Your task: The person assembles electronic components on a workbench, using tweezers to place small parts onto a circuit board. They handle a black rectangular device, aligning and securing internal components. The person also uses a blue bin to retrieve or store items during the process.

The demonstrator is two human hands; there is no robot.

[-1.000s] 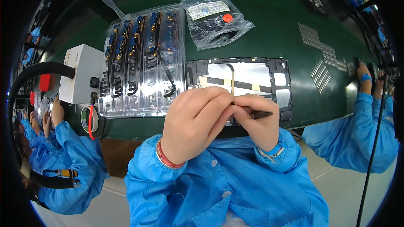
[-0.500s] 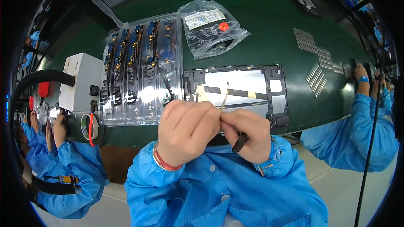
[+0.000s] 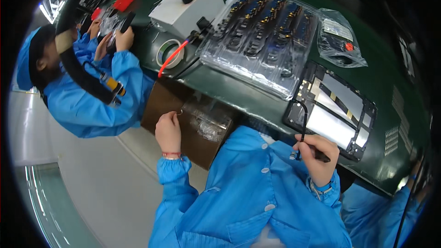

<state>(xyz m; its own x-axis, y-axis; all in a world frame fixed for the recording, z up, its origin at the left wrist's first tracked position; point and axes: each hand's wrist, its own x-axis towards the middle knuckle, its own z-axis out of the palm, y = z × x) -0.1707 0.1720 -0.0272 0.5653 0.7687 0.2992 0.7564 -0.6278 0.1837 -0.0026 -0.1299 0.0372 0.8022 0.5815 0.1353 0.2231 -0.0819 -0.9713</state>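
Above an open cardboard box point(image 3: 158, 98), my left hand point(image 3: 168, 131) is closed in a pinch, with a small thin pale strip point(image 3: 180, 112) at its fingertips. Clear plastic scraps point(image 3: 207, 128) lie inside the box. My right hand point(image 3: 318, 158) is closed on a thin black flex cable point(image 3: 305, 121); the cable's upper end curls over the table edge, and a small connector point(image 3: 293, 155) shows by my fingers. A dark flat piece also sticks out of that hand, and whether it is part of the cable I cannot tell. Just beyond lies an opened tablet housing point(image 3: 321, 120), silver and black.
A clear tray point(image 3: 250, 76) of cables stands at the table's middle, a plastic bag point(image 3: 342, 36) to its right. Left of it are a white box point(image 3: 186, 11) with a black hose, a tape roll point(image 3: 170, 54) and an orange tube point(image 3: 173, 59). Co-workers sit on both sides.
The view has swung left. My hands, close together over the housing before, have parted: the left now hangs over the cardboard box with the strip, the right holds the cable near the table edge.
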